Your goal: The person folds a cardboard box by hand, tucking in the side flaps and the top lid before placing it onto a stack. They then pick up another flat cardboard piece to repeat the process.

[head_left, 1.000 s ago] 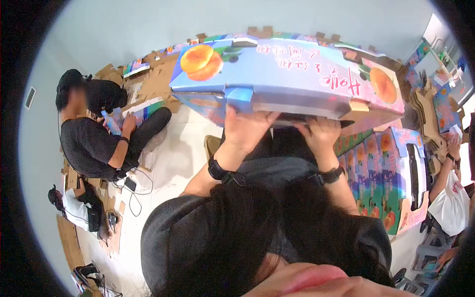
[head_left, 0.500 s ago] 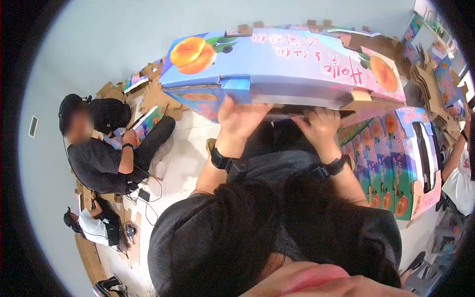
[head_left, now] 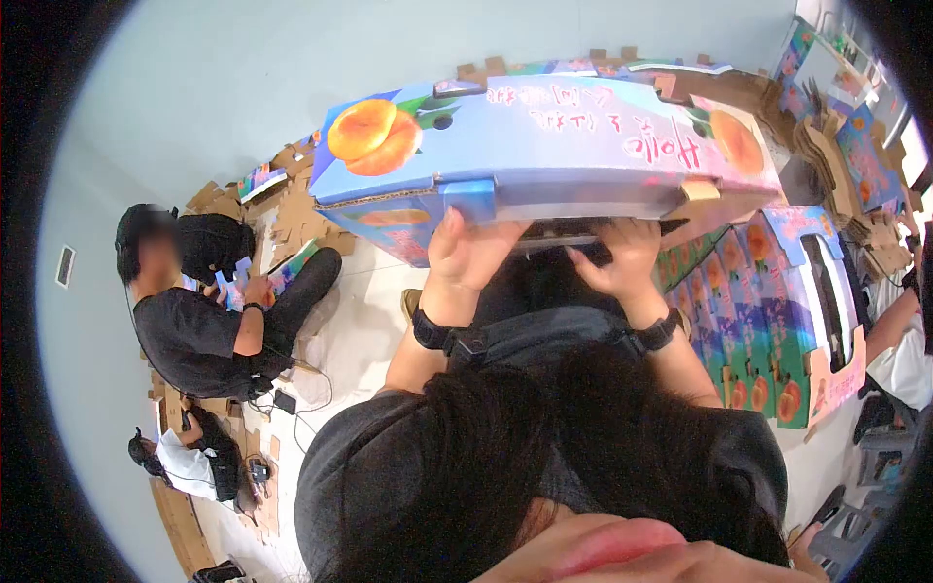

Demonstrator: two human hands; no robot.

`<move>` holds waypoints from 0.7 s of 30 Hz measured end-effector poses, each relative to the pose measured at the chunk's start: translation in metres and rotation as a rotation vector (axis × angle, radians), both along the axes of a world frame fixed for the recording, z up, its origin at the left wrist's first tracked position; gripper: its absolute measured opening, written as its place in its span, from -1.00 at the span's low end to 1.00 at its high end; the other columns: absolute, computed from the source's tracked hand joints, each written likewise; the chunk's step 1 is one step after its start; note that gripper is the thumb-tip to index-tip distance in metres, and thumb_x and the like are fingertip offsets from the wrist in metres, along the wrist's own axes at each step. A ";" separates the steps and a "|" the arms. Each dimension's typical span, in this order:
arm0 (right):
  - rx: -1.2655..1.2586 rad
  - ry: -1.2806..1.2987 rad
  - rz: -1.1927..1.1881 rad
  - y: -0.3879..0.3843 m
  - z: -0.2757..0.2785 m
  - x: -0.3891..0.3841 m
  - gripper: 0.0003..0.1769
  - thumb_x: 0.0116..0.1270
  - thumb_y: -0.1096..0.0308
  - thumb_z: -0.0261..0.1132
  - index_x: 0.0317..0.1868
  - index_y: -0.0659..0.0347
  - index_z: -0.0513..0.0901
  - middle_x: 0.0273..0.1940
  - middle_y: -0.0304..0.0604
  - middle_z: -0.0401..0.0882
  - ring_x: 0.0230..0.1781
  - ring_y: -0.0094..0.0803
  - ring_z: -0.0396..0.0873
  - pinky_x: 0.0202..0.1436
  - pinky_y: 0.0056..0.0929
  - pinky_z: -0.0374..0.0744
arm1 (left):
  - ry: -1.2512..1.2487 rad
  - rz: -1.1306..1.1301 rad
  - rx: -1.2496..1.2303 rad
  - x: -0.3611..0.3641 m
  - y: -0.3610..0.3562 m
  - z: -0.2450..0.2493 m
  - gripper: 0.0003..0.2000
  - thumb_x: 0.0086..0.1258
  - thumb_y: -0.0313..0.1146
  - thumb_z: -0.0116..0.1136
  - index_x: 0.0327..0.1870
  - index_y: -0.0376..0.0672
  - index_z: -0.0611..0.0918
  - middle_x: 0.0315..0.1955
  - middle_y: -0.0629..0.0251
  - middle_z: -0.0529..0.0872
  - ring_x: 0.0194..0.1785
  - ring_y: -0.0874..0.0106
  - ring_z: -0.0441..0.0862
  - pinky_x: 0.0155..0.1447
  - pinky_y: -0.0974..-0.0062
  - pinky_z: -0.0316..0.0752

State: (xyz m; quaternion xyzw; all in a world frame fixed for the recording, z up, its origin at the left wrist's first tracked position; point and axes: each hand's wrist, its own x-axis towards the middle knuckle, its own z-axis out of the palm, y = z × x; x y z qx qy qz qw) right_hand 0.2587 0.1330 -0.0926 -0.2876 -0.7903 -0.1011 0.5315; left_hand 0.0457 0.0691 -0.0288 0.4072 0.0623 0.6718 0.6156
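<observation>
A printed cardboard fruit box with peach pictures and upside-down lettering is held up in front of me. My left hand grips its near side, the thumb by a blue tab and the other fingers partly hidden in the dark opening. Further right, my right hand has its fingers hooked into the same opening, with the thumb apart below. A small tan tab shows at the box's right edge. The fingertips inside the box are hidden.
A row of similar printed boxes stands on the floor to my right. Flat cardboard is piled along the wall. To the left a person in black handles a printed piece; another person sits behind. Cables lie on the floor.
The box and both hands sit slightly lower in view, with the box a little further left. The seated person's hands have shifted on the printed piece. My grip looks the same.
</observation>
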 end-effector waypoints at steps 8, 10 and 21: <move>-0.236 0.227 0.284 0.009 0.052 -0.002 -0.73 0.21 0.28 0.43 -0.15 0.27 0.75 -0.08 0.02 0.64 -0.11 -0.06 0.59 0.07 -0.20 0.48 | -0.276 0.068 -0.073 -0.012 0.001 0.004 -0.15 0.21 -0.03 0.48 0.49 -0.08 0.30 0.42 0.26 0.40 0.51 0.19 0.26 0.60 0.02 0.08; -0.510 0.268 0.266 0.007 0.054 0.002 -0.75 0.37 0.29 0.38 -0.24 0.37 0.74 -0.17 -0.02 0.64 -0.25 -0.27 0.60 -0.05 -0.36 0.50 | -0.273 0.104 -0.085 -0.009 -0.001 0.005 -0.13 0.19 -0.04 0.50 0.48 -0.07 0.30 0.42 0.26 0.39 0.52 0.19 0.25 0.61 0.02 0.07; -0.961 0.365 0.417 -0.003 0.071 -0.009 -0.64 0.45 0.19 0.35 -0.24 0.43 0.76 -0.14 -0.17 0.64 -0.17 -0.55 0.54 -0.11 -0.52 0.48 | -0.188 0.138 -0.007 -0.027 -0.009 -0.008 0.04 -0.02 0.08 0.59 0.51 0.00 0.26 0.47 0.31 0.32 0.56 0.22 0.17 0.64 0.04 -0.03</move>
